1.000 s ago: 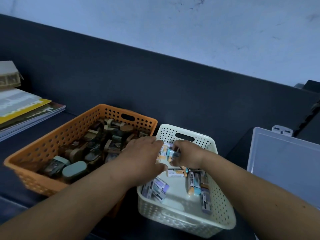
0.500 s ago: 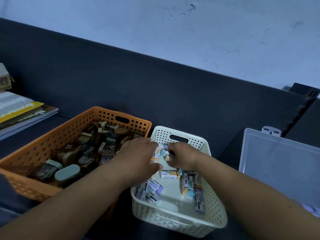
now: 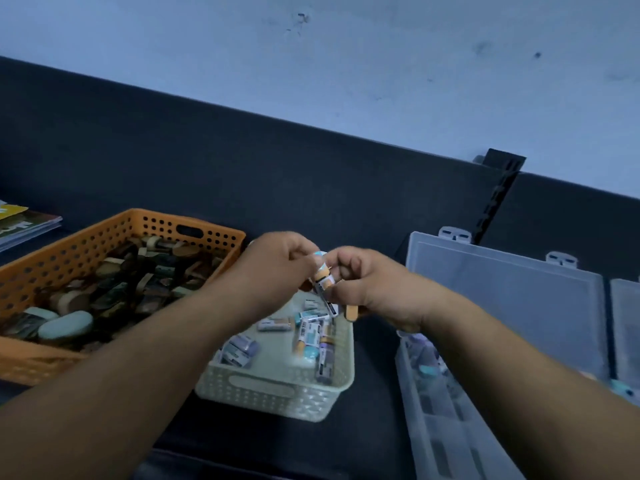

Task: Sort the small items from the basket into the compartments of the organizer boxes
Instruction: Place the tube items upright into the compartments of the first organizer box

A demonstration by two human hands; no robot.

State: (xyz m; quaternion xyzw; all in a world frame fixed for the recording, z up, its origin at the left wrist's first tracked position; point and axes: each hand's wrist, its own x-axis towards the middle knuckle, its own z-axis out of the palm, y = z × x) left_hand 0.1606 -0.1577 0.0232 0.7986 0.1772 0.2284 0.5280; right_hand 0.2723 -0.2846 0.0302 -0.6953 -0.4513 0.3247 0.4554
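Fingers (image 3: 317,261) of both hands pinch a small bundle of tubes (image 3: 323,280) above the white basket (image 3: 277,389), long axis running roughly from 11 to 5 o'clock. Left hand (image 3: 273,271) grips the top end, right hand (image 3: 367,285) the lower part, knuckles curled, forearms converging from the bottom corners. More tubes lie loose on the basket floor. An orange basket (image 3: 114,233) touches it at 9 o'clock; an open organizer (image 3: 502,292) sits at 3 o'clock across a strip of bare tabletop (image 3: 374,403).
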